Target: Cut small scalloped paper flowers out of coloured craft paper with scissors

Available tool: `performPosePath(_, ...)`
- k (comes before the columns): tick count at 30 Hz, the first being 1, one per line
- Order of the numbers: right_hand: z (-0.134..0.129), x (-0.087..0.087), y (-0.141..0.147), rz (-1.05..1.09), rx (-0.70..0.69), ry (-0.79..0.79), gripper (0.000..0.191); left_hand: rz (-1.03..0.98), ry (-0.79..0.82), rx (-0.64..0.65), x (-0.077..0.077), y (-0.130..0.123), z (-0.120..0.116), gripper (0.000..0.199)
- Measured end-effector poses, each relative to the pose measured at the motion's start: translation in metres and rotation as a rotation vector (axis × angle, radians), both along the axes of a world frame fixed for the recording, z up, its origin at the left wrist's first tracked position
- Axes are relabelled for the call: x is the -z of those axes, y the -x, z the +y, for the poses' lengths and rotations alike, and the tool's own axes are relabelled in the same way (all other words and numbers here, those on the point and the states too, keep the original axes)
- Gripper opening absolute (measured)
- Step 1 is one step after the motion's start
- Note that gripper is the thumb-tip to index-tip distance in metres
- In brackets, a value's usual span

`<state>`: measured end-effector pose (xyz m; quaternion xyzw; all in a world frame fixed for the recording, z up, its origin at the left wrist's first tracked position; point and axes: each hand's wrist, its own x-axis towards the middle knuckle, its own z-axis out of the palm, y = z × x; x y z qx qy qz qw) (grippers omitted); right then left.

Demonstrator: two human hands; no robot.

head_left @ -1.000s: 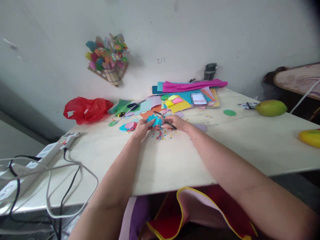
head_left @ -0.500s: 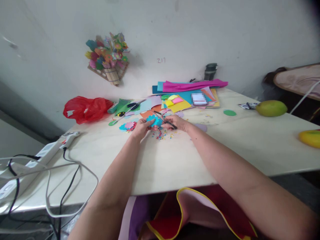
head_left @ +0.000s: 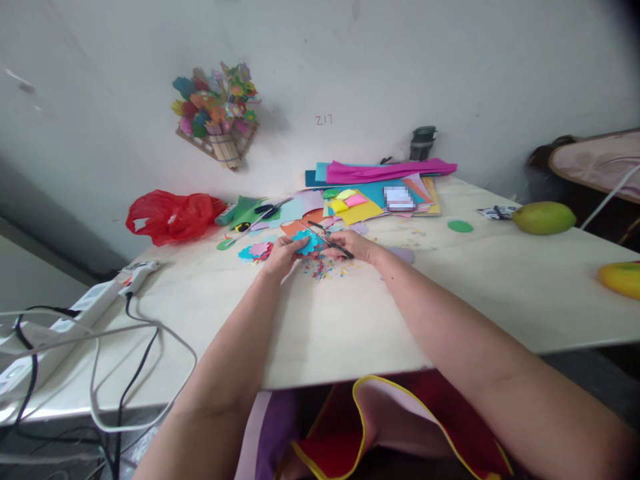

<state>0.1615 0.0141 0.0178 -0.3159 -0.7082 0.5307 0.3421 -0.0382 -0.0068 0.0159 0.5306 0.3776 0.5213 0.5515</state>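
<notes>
Pinched in my left hand (head_left: 286, 255) is a blue scalloped paper piece (head_left: 307, 242). My right hand (head_left: 356, 247) grips dark-handled scissors (head_left: 340, 249), whose blades point up and left beside the blue piece. Small coloured paper scraps (head_left: 323, 269) lie on the table just below both hands. Left of my left hand are cut paper flowers in blue, pink and red (head_left: 257, 251). Behind the hands lie coloured paper sheets (head_left: 303, 205).
A second pair of scissors (head_left: 266, 211) and a red plastic bag (head_left: 173, 217) are at the back left. Power strips (head_left: 90, 303) and cables lie left. A phone (head_left: 399, 199) rests on papers; a green-yellow fruit (head_left: 544, 218) is at right.
The blue piece has turned slightly and shifted a little left in my left hand. The scissors remain at its right side, with little change in either hand's place.
</notes>
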Motion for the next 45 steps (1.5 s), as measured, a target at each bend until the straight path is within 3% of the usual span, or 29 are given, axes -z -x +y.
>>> performPosePath(15,-0.003,-0.0006,0.0011,-0.003,0.016,0.006,0.033,-0.02,0.023,-0.087,-0.0023,-0.004,-0.0019,0.031)
performPosePath(45,-0.0012,0.0038,0.0037,-0.005,0.035,0.025,0.033,-0.071,0.008,-0.141,0.0003,-0.0076,0.0009,0.03)
